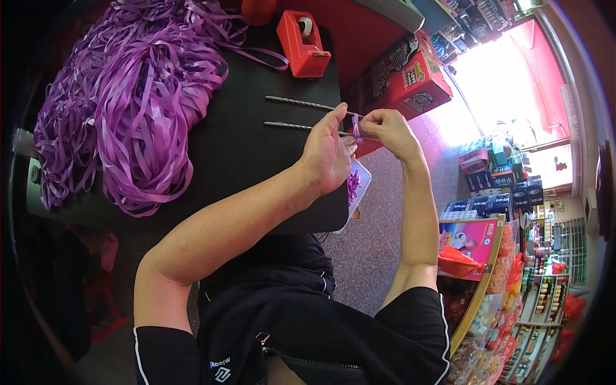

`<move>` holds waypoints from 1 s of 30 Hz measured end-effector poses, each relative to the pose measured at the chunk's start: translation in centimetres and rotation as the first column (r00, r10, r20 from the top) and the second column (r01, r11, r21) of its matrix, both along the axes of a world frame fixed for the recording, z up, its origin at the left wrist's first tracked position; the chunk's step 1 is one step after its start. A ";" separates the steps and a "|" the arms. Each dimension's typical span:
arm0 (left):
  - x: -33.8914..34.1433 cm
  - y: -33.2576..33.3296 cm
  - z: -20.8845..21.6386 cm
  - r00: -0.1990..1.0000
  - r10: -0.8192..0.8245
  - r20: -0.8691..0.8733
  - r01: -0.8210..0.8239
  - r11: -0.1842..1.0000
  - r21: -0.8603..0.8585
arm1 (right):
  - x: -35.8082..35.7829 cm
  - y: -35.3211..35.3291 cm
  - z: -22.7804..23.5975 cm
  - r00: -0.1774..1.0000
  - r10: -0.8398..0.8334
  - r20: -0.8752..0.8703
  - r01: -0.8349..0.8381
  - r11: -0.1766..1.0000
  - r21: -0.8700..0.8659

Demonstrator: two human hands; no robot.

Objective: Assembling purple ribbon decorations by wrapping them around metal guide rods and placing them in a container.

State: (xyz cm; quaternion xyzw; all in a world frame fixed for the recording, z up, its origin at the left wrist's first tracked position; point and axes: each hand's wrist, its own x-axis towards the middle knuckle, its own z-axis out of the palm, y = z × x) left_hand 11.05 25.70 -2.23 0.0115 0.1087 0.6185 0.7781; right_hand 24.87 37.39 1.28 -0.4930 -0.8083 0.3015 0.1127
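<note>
Two thin twisted metal rods (296, 102) lie side by side over the dark table (250, 186), their free ends pointing left. Near their right end a narrow purple ribbon (356, 125) is looped across them. My left hand (326, 154) is beside this loop, thumb raised at the upper rod and fingers curled in at the ribbon; its fingertips are partly hidden. From the right, my right hand (393, 133) pinches between thumb and forefinger at the ribbon. What lies inside that pinch is mostly covered.
A big heap of purple ribbon (144, 109) covers the table's left side. Behind the rods stands a red tape dispenser (304, 48). A white tray (360, 192) with small purple pieces sits by the table's right edge. Farther right are a red carton (410, 77) and stocked shelves (542, 301).
</note>
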 end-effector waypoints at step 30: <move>-0.2 -0.8 0.7 0.998 0.015 -0.068 -0.010 0.997 0.078 | 1.5 -0.5 -4.7 0.953 -0.093 -0.289 0.064 0.992 -0.110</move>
